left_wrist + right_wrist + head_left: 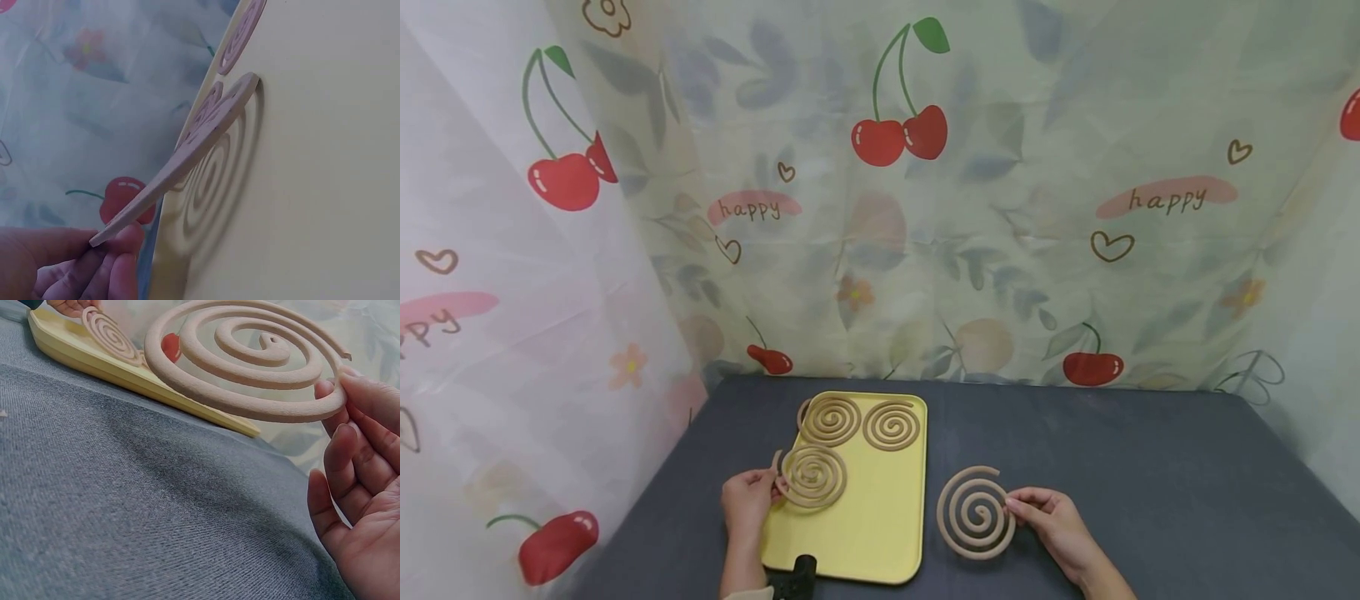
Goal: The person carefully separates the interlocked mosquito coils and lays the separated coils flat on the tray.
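My left hand [747,500] pinches the outer edge of a brown mosquito coil [811,473] over the left side of a yellow tray [880,525]. In the left wrist view that coil [187,147] is tilted, its near edge lifted and its shadow falling on the tray. To the right of the tray, my right hand [1060,529] holds a second mosquito coil [976,552] by its rim between thumb and fingers. The right wrist view shows this coil [250,407] raised above the dark cloth.
Two more coils lie at the tray's far end: one [831,420] at the left, overhanging the rim, and another [892,426] at the right. A dark cloth [1150,467] covers the table. Patterned curtains [1000,208] hang behind and at both sides.
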`<action>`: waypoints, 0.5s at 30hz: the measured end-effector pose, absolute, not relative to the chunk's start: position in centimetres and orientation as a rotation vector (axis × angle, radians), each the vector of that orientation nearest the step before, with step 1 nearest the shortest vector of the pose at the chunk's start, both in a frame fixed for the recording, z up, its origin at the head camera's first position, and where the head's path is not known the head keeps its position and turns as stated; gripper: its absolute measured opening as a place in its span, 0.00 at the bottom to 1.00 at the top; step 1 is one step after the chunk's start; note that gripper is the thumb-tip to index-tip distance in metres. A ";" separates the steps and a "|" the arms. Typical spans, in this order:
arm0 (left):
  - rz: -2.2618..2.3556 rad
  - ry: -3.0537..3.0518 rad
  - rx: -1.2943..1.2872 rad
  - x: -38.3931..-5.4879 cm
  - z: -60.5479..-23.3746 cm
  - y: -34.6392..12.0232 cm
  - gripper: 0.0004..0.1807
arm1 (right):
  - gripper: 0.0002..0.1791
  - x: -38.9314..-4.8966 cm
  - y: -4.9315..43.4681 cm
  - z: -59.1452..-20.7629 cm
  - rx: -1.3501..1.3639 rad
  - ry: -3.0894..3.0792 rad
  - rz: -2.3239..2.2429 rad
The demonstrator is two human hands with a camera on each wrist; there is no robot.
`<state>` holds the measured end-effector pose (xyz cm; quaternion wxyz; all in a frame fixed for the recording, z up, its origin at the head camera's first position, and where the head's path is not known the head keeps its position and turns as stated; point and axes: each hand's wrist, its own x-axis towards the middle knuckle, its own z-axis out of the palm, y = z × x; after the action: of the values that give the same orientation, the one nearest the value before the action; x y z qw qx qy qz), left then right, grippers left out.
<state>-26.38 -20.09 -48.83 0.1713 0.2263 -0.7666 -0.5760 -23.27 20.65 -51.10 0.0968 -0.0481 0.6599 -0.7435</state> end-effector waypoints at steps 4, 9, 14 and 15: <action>-1.651 -2.163 0.639 -26.4 -48.8 -20.1 0.13 | 0.10 -23.3 20.7 -51.1 -0.148 1.945 -2.206; -1.654 -2.169 0.649 -26.4 -48.8 -20.3 0.14 | 0.11 -23.3 20.7 -51.1 -0.154 1.933 -2.209; -1.643 -2.172 0.661 -26.4 -49.0 -20.4 0.14 | 0.10 -23.4 20.7 -51.2 -0.135 1.940 -2.201; -1.640 -2.172 0.662 -26.4 -49.0 -20.4 0.13 | 0.10 -23.4 20.7 -51.1 -0.128 1.942 -2.199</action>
<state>-26.37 -20.40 -49.02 0.1695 0.2329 -0.7642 -0.5771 -23.40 20.71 -51.15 0.1024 -0.0433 0.6578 -0.7449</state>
